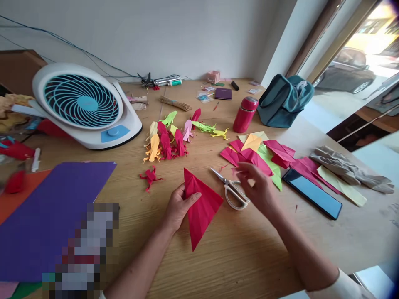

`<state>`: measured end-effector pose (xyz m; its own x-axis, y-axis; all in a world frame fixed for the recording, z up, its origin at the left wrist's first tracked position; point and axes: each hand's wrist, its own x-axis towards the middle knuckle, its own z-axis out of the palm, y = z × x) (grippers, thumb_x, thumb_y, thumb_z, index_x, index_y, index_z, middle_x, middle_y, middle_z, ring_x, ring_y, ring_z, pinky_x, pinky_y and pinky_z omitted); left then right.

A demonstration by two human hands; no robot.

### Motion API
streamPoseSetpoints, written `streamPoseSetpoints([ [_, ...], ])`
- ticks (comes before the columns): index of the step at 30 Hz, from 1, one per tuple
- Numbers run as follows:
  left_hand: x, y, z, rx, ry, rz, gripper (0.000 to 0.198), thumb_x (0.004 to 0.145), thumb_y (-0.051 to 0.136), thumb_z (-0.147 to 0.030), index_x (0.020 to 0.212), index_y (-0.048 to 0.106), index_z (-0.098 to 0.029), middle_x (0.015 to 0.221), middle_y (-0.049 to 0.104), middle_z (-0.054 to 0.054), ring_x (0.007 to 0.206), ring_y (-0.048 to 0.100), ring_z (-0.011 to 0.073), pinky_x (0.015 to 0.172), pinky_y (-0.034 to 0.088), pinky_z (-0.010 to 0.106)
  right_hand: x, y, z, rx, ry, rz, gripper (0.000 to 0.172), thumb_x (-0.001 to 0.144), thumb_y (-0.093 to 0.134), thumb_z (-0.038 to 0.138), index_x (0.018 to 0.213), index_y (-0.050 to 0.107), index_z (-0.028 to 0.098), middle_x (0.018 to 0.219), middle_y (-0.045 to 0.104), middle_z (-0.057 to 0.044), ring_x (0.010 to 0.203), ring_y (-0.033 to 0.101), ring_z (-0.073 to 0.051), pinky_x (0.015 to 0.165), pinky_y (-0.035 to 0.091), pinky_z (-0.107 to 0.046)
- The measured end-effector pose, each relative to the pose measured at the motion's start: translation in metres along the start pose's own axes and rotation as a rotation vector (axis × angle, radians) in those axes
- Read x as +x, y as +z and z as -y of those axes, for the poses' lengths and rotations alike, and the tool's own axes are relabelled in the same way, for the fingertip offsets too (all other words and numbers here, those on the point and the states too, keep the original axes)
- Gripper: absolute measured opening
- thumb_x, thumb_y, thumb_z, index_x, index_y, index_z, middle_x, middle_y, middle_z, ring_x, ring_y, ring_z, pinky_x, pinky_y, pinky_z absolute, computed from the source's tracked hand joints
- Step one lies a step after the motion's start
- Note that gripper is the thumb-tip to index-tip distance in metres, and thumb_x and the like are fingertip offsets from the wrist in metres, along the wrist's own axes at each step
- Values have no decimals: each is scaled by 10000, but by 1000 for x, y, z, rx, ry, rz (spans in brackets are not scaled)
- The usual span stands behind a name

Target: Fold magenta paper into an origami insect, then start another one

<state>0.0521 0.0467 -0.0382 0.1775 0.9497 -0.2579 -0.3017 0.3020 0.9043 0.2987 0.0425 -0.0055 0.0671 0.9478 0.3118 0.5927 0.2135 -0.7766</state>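
My left hand (181,205) grips the left edge of a folded red paper (201,207), its thumb lying on top. The paper is a creased, pointed kite-like shape held over the table. My right hand (254,182) is raised beside the scissors (232,189), fingers bent and slightly blurred; a thin reddish scrap shows near its fingertips, and whether it is held is unclear. The white-handled scissors lie slightly open. Behind the red paper stand several folded paper figures (166,145) in red, orange, yellow, green and pink. A small red figure (150,177) lies nearer.
A white fan (87,104) stands at the left, above purple sheets (59,207). Folded papers (249,151), a phone (313,193) and gloves (349,168) lie at the right. Behind them are a red flask (245,115) and a teal bag (283,101).
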Motion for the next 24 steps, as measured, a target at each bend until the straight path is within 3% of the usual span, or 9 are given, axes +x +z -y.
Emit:
streamPoseSetpoints([
  [2,-3,5,0,-39,1,0,402,659,846,-322,982,658,-174,869,720,27,750,661,162,740,534,281,-12,22,24,280,82,225,424,920,582,388,1311,542,228,1145,686,-112,985,675,-225,814,555,-343],
  [4,-6,8,0,-46,12,18,381,671,839,-323,970,655,-174,866,714,27,754,656,162,734,535,282,-20,39,38,400,174,326,522,868,658,413,1339,526,229,1131,697,-101,983,676,-226,799,557,-331],
  [9,-5,4,-4,14,90,9,274,741,788,-380,804,644,-155,752,638,-4,670,565,108,652,478,224,-26,55,34,577,312,465,280,839,681,416,1023,692,206,912,722,-46,868,678,-219,751,553,-332],
  [13,1,-6,-14,3,135,-82,346,724,791,-418,670,563,-162,609,522,-48,551,447,68,528,380,182,-26,56,35,765,389,396,368,734,782,425,1023,672,225,928,725,-39,891,682,-222,786,560,-349],
  [16,3,-14,-22,-29,167,-155,374,695,804,-434,674,537,-172,600,483,-69,507,396,48,462,310,165,-28,62,41,852,418,438,468,686,823,426,1074,648,230,962,725,-52,910,683,-230,827,554,-374],
  [20,-4,-19,-31,-73,176,-191,347,668,816,-416,748,572,-183,671,543,-65,518,437,47,455,340,161,-33,67,44,725,301,526,265,807,708,436,915,646,203,831,694,-37,764,648,-193,724,531,-338],
  [22,-10,-20,-37,-98,171,-164,326,656,823,-383,814,614,-190,745,608,-40,571,510,69,486,400,175,-34,62,45,510,185,405,190,877,622,375,794,597,205,734,639,-14,668,586,-163,641,481,-304],
  [24,-16,-22,-42,-113,187,-83,270,668,812,-332,830,645,-194,819,662,-6,690,605,116,584,484,216,-34,53,48,265,-12,182,131,908,559,268,790,574,213,759,624,-20,707,574,-171,666,457,-313],
])
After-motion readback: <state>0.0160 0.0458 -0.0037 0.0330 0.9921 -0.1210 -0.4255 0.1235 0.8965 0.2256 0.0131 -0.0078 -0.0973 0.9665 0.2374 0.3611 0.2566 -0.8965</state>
